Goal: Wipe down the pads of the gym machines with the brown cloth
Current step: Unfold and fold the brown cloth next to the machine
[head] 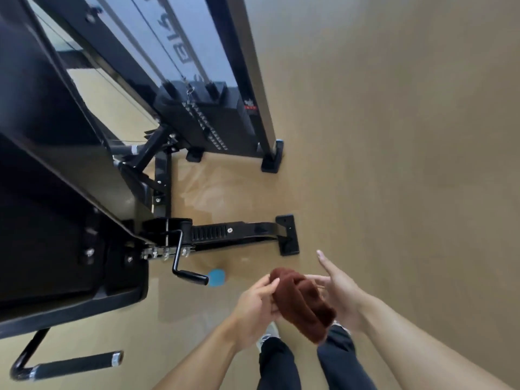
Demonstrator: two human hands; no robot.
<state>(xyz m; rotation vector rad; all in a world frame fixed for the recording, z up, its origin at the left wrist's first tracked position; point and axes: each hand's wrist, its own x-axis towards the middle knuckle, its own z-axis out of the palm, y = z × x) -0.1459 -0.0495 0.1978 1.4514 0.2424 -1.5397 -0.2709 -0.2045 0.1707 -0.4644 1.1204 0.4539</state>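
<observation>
The brown cloth (302, 304) is bunched up in front of me, low in the head view. My left hand (253, 308) pinches its upper left edge with closed fingers. My right hand (342, 291) is on the cloth's right side with fingers spread, its inner fingers touching the fabric. A large black pad (50, 249) of a gym machine fills the left side, well left of both hands.
A black crank handle (183, 266) sticks out below the pad. The machine's base bar and foot plate (287, 235) lie on the tan floor ahead. A weight stack (208, 119) with upright frame stands farther back. A black grip bar (70, 364) is at bottom left.
</observation>
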